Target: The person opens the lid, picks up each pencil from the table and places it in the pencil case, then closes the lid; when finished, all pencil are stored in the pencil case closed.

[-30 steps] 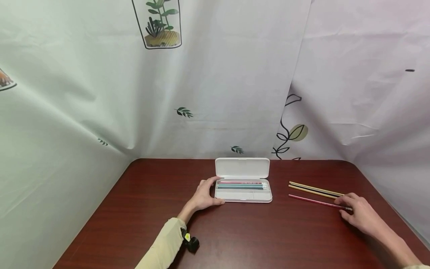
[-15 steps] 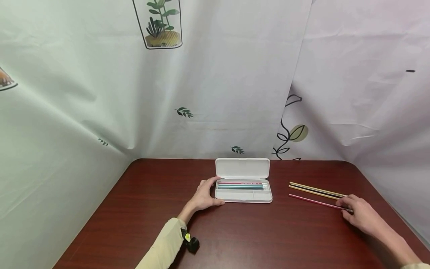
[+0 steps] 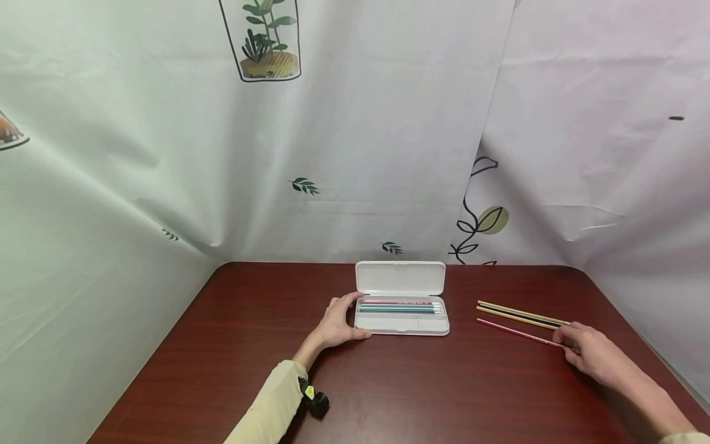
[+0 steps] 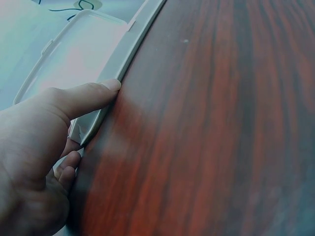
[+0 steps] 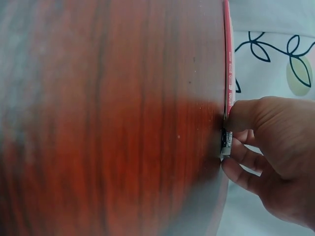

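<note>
My left hand point(image 3: 335, 324) holds the left end of a white pencil case point(image 3: 385, 322), thumb on the front edge and fingers toward the back corner. Its hinged lid point(image 3: 399, 277) stands up behind. Inside, teal pencils and a pink one point(image 3: 396, 303) lie side by side in the rear compartment. At the right of the table, my right hand point(image 3: 596, 351) pinches a pinkish-red pencil point(image 3: 516, 332) near its eraser end. In the right wrist view, thumb and fingers meet around that pencil's end point(image 5: 227, 150). Yellow and dark pencils point(image 3: 518, 312) lie together just behind it.
Everything lies on a dark red-brown wooden table point(image 3: 421, 388). A pale printed cloth point(image 3: 399, 154) hangs along its back and sides. A black wrist camera point(image 3: 318, 404) is strapped below my left hand.
My right fingers have closed around the red pencil's eraser end, which they now cover, and its far end has shifted up slightly. My left hand and the pencil case stay put.
</note>
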`<state>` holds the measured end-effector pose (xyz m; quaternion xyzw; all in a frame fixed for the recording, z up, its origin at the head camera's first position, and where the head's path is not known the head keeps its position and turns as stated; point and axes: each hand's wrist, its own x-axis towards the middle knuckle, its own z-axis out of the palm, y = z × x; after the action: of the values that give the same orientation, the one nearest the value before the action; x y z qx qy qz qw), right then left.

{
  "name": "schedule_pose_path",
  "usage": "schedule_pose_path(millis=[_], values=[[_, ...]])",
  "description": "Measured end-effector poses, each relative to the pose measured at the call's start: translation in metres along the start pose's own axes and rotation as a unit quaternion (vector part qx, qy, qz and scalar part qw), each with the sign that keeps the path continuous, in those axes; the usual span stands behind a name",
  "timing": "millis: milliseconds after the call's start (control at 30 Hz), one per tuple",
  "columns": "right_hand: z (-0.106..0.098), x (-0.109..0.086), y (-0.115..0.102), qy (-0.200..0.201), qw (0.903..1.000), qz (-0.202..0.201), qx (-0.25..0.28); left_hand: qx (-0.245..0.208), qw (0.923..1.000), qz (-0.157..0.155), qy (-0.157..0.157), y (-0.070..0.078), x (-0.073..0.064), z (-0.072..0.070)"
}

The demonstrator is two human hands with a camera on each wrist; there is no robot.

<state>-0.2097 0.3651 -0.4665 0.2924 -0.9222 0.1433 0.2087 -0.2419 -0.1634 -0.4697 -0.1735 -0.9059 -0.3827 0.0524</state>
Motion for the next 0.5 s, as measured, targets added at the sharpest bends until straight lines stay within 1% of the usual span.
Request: schedule_pose_path(millis=[233, 500], values=[[-0.0001, -0.0008, 0.0016, -0.010, 0.9998, -0.010, 0.014, 0.001, 1.0000, -0.003, -0.001, -0.0002, -0.0001, 0.0004], [0.0002, -0.0008, 0.0009, -0.001, 0.9997, -0.009, 0.022, 0.001, 1.0000, -0.001, 0.001, -0.0004, -0.0001, 0.0002]])
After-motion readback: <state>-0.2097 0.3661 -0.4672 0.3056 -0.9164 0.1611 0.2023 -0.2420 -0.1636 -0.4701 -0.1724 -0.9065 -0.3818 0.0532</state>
